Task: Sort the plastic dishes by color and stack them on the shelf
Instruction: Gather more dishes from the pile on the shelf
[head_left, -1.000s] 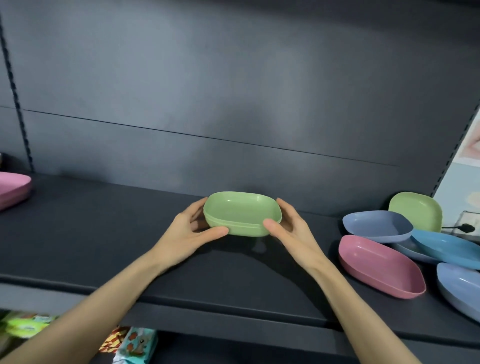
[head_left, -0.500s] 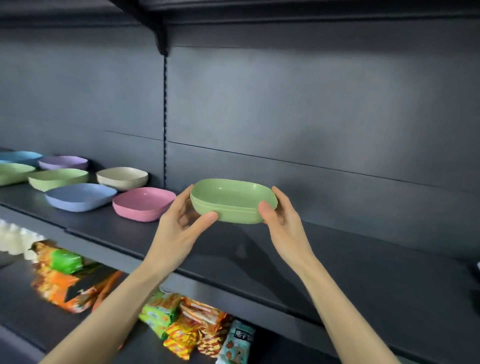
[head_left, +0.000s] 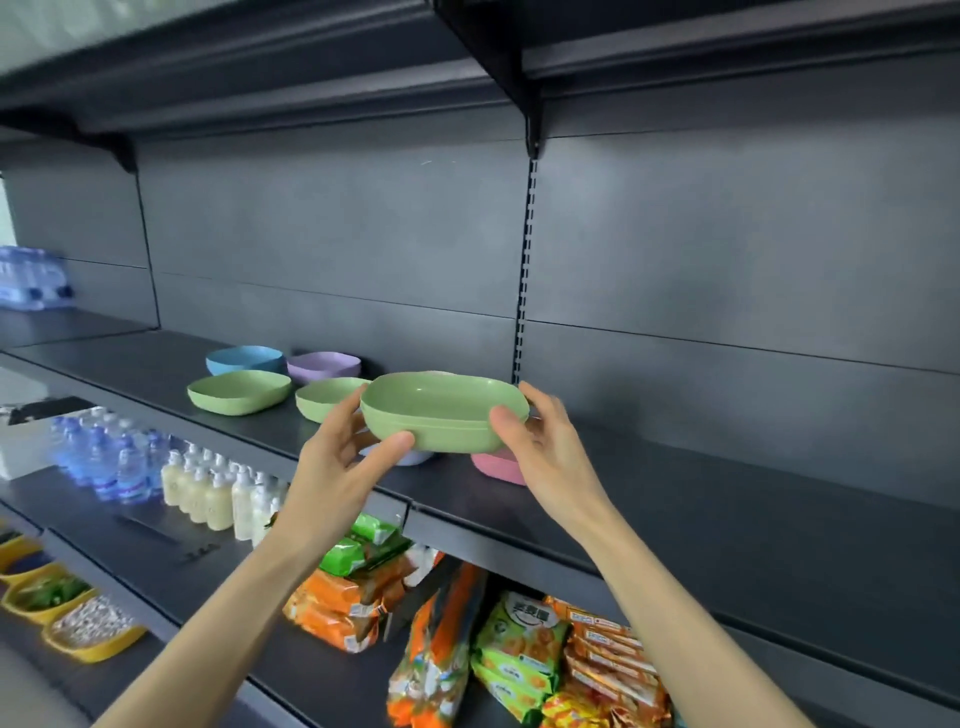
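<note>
Two grips shared one load: we held the green dish (head_left: 441, 410) level in the air above the front of the shelf (head_left: 675, 499), clear of its surface. A seam round its wall suggested a nested pair, though we could not be sure. The left grip (head_left: 343, 457) clasped the left end, thumb on the near wall and fingers curled behind. The right grip (head_left: 545, 447) pinched the right end the same way. Holding both ends, we judged, stopped the nested pieces tilting or sliding apart.

The position looked deliberate. Just to the left stood a second green dish (head_left: 324, 397), partly hidden by our load, with a third green dish (head_left: 239, 392) beyond it, and we judged these to be where the green stack belonged. Behind them sat a blue dish (head_left: 244, 359) and a purple dish (head_left: 323, 366). A pink dish (head_left: 498, 465) and a pale lavender dish (head_left: 402, 457) showed beneath our load and were not yet sorted, which suggested the job was only partly done.

On the lower shelf, snack packets (head_left: 358, 597) and water bottles (head_left: 104, 457) played no part.
</note>
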